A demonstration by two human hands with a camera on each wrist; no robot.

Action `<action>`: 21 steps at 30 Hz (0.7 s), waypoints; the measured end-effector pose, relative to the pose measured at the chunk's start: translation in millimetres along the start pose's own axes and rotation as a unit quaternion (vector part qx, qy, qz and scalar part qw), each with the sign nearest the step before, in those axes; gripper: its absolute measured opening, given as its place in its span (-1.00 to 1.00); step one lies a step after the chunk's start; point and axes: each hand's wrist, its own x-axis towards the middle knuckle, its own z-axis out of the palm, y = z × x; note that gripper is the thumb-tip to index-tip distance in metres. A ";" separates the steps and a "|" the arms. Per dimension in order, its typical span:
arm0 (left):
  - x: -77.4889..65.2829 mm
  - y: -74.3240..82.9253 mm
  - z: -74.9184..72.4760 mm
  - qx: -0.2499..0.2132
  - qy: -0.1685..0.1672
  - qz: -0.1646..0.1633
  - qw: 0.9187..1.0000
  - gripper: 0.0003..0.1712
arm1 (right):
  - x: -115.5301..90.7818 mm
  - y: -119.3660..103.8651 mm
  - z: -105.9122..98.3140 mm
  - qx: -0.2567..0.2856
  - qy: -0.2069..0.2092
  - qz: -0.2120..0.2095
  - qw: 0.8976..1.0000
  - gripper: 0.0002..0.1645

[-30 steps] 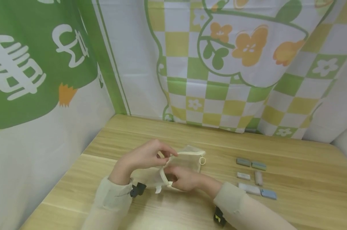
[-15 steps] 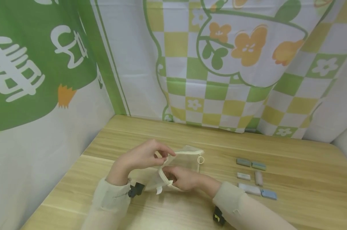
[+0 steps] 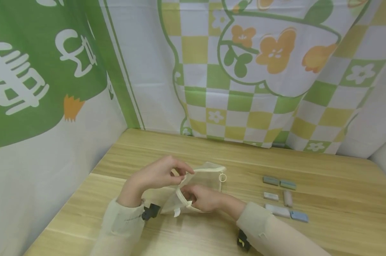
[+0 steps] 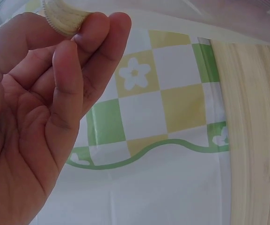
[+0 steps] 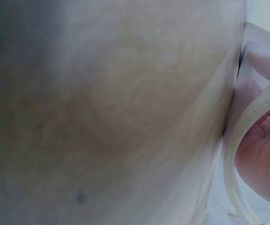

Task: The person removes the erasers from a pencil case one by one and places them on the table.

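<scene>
A sheer cream zip pouch (image 3: 208, 179) is held with its mouth open above the wooden table. My left hand (image 3: 162, 172) pinches the far rim of its mouth between thumb and fingers. In the left wrist view, that hand (image 4: 41, 108) grips a bit of the toothed zipper edge (image 4: 62, 18). My right hand (image 3: 205, 199) reaches through the mouth into the pouch, its fingertips mostly hidden. The right wrist view shows the zipper band (image 5: 240, 136) crossing in front of the right hand (image 5: 261, 164); whether it holds anything cannot be told. A ring pull (image 3: 223, 177) hangs at the pouch's far right corner.
On the table (image 3: 116, 160) to the right lie small blocks in pairs: a dark grey-green one (image 3: 271, 180), a green one (image 3: 288, 184), a white one (image 3: 271, 196), a beige-grey one (image 3: 287, 198), a long pale one (image 3: 277, 210) and a blue one (image 3: 299, 216). A patterned curtain (image 3: 237, 106) hangs behind.
Both hands and the pouch have shifted slightly left. My right hand stays inside the pouch, and the left keeps its pinch on the rim. The blocks have not moved.
</scene>
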 end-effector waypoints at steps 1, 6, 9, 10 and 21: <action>0.0 -0.3 0.1 0.000 0.000 0.000 1.000 -0.62 | 0.2 0.4 0.0 -0.002 0.001 -0.003 1.000 -0.33; -0.6 -1.2 0.3 0.001 0.000 0.001 1.000 -0.63 | 0.4 3.2 -0.2 -0.005 0.012 -0.016 1.000 -0.39; -0.7 -1.4 0.3 -0.001 -0.001 0.001 1.000 -0.62 | 0.9 5.0 -0.2 -0.003 0.020 -0.026 0.999 -0.41; -0.7 -1.5 0.2 -0.002 -0.002 0.001 1.000 -0.62 | 1.1 5.4 -0.2 -0.002 0.023 -0.031 0.999 -0.42; -0.8 -2.6 -0.7 -0.008 -0.007 0.001 1.000 -0.65 | 0.2 3.2 -1.3 0.015 0.018 -0.026 0.999 -0.49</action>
